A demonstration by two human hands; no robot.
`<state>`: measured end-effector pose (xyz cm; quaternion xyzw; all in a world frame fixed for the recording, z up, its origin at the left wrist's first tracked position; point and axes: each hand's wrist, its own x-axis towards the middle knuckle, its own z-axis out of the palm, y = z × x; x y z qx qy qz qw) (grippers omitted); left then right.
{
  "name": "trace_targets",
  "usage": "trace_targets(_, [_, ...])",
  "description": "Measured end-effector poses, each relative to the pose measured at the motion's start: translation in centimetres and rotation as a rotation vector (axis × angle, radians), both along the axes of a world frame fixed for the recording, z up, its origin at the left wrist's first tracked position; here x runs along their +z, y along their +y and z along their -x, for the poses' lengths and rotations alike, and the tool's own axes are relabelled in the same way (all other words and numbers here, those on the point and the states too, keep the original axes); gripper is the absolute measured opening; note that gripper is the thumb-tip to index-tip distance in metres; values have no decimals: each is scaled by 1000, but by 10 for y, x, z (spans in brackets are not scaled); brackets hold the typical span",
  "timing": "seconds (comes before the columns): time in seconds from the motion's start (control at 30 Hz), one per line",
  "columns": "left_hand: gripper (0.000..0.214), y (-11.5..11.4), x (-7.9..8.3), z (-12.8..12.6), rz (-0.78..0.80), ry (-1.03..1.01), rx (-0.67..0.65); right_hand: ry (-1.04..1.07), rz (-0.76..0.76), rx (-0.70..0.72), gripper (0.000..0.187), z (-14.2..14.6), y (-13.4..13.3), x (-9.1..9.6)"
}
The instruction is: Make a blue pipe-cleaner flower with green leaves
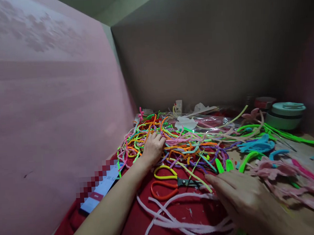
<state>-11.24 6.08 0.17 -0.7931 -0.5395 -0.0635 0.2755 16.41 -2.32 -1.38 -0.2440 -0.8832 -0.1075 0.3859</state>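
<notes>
My left hand (154,147) reaches into a tangled heap of coloured pipe cleaners (191,147), its fingers curled down among them and the fingertips hidden. At the right, my right hand (238,194) is closed, palm down, with the index finger towards the left. Several pale pink pipe cleaners (175,223) run in loops from beneath it; the exact grip is hidden. Between the hands lie scissors (185,182) with one yellow and one red handle loop. Bent bright green pipe cleaners (229,165) stand just beyond my right hand.
A phone (101,190) lies by the pink wall at the left. Pink fuzzy petal shapes (278,170) and a blue bundle (260,144) are at the right. Behind stand a round pale green container (288,116) and clear plastic wrapping (212,121). Red cloth (162,210) covers the front.
</notes>
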Motion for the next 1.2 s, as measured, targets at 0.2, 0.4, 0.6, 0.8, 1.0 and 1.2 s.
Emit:
trace_targets(0.2, [18,2,-8,4,-4,-2,-2,-22,63,34,26,0,0,-3])
trace_targets(0.4, [18,1,-15,3,5,-57,14,-55,16,58,29,-10,2,7])
trace_targets(0.6, [19,-2,-17,3,14,-111,3,-51,54,62,29,-15,1,-2])
trace_targets(0.8, [21,-5,-10,4,25,-238,-63,-75,11,25,26,-11,-1,0])
trace_targets(1.0, [28,-1,12,20,-4,-532,-109,-90,14,3,23,-6,-3,1])
trace_targets(1.2, [24,-14,48,39,-170,-814,-59,-92,-7,-4,21,-7,-3,-1])
